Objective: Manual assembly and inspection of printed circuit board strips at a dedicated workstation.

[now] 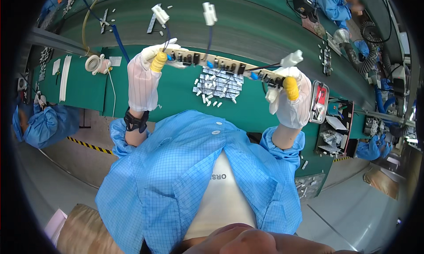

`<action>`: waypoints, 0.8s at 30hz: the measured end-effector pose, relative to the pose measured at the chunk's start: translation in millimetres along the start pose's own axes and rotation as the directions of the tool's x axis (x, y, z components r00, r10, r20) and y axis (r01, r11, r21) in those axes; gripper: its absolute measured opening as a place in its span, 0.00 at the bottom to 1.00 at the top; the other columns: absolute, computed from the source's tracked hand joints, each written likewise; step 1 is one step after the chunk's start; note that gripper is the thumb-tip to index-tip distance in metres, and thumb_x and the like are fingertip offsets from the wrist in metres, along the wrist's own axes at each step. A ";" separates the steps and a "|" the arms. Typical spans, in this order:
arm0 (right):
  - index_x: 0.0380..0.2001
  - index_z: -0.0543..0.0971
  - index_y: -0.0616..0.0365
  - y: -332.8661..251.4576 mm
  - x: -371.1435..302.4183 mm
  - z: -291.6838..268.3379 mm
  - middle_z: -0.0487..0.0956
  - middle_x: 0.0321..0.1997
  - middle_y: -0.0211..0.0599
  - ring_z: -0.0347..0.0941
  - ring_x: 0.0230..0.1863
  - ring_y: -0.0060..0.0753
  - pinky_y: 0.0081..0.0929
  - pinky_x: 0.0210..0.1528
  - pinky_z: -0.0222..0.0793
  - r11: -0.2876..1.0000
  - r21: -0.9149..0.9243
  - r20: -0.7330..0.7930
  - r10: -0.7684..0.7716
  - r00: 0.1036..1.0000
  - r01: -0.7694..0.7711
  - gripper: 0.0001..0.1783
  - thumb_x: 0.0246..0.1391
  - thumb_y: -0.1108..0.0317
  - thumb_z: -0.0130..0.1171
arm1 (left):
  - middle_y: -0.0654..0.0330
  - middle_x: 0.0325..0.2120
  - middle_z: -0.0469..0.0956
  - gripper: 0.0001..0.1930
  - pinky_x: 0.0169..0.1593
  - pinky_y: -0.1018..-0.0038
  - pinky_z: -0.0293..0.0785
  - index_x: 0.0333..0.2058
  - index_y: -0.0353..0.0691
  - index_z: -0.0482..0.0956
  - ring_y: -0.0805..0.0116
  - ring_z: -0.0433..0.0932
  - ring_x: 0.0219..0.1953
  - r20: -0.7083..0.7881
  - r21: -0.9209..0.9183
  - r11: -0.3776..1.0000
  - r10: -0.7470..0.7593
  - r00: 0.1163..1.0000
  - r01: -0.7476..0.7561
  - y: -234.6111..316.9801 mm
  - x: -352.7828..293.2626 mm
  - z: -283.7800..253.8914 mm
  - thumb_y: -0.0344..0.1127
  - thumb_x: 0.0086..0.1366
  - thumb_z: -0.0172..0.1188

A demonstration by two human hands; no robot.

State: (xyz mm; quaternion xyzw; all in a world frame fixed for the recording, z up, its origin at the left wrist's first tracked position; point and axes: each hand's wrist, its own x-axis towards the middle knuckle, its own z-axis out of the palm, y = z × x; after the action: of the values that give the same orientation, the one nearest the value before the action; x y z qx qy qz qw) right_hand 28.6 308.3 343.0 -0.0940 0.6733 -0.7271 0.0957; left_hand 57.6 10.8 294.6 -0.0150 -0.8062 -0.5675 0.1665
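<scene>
My left hand (145, 79), in a pale striped glove with a yellow finger cot, grips the left end of a long, narrow circuit board (226, 67). The board's right end is in my right hand (295, 99), gloved the same way. Held up level above the bench, the strip carries black and blue components. From it dark wires lead to white plug connectors, one at the left (160, 15), one in the middle (210, 14) and one at the right (291, 58). Below it on the green mat lies a group of circuit boards (218, 84) with small white connectors.
Beyond the bench runs a dark green conveyor (251, 26) with a board strip (327, 62) and others on it. A small fan (93, 65) stands left. An open red-lined tray (319, 101) sits right of my right hand. Co-workers in blue sit left (55, 123) and far right (331, 6).
</scene>
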 end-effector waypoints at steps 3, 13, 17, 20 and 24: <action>0.35 0.73 0.64 4.0 -6.5 0.9 0.76 0.20 0.36 0.69 0.12 0.21 0.15 0.13 0.60 0.985 0.088 0.112 -0.158 0.981 0.149 0.15 0.53 0.62 0.59 | 0.49 0.41 0.77 0.16 0.44 0.76 0.73 0.42 0.29 0.74 0.68 0.78 0.39 0.004 -0.189 0.982 0.008 1.000 -0.007 -11.0 1.5 4.9 0.38 0.65 0.49; 0.32 0.72 0.65 12.3 6.9 -8.9 0.74 0.20 0.37 0.69 0.14 0.23 0.17 0.17 0.65 0.994 0.099 0.165 -0.067 0.984 0.051 0.22 0.57 0.52 0.51 | 0.57 0.37 0.79 0.14 0.43 0.76 0.71 0.44 0.33 0.74 0.70 0.77 0.38 -0.048 0.275 0.960 0.069 0.996 -0.053 -3.6 -6.8 -5.8 0.35 0.64 0.49; 0.37 0.71 0.66 27.1 10.2 -20.7 0.75 0.20 0.38 0.69 0.15 0.24 0.18 0.18 0.65 0.985 0.164 0.176 -0.082 0.981 0.053 0.26 0.55 0.48 0.52 | 0.55 0.34 0.79 0.16 0.41 0.74 0.71 0.48 0.34 0.72 0.69 0.77 0.37 -0.061 0.252 0.967 0.061 0.996 -0.043 -21.9 -9.8 -13.1 0.31 0.62 0.51; 0.41 0.70 0.66 28.5 18.5 -11.5 0.76 0.24 0.39 0.71 0.18 0.24 0.18 0.21 0.67 0.957 0.290 0.248 -0.106 0.963 0.031 0.24 0.56 0.52 0.53 | 0.53 0.33 0.78 0.16 0.45 0.70 0.71 0.49 0.32 0.70 0.65 0.78 0.38 0.066 -0.301 0.916 -0.257 0.964 0.265 23.1 0.3 5.9 0.32 0.63 0.50; 0.50 0.66 0.66 48.7 35.5 -11.1 0.75 0.37 0.41 0.74 0.30 0.26 0.14 0.29 0.69 0.979 0.169 0.115 0.095 0.989 -0.113 0.25 0.52 0.67 0.59 | 0.49 0.36 0.77 0.21 0.47 0.72 0.72 0.50 0.28 0.67 0.66 0.78 0.37 0.253 -0.668 0.676 -0.187 0.949 0.311 -12.3 9.3 20.2 0.40 0.65 0.51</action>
State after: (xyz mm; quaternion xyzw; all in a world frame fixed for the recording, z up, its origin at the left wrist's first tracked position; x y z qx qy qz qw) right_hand -7.9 305.9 294.0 -0.0884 0.6046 -0.7715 0.1772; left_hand 41.1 23.5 280.1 -0.0128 -0.5361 -0.8440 0.0026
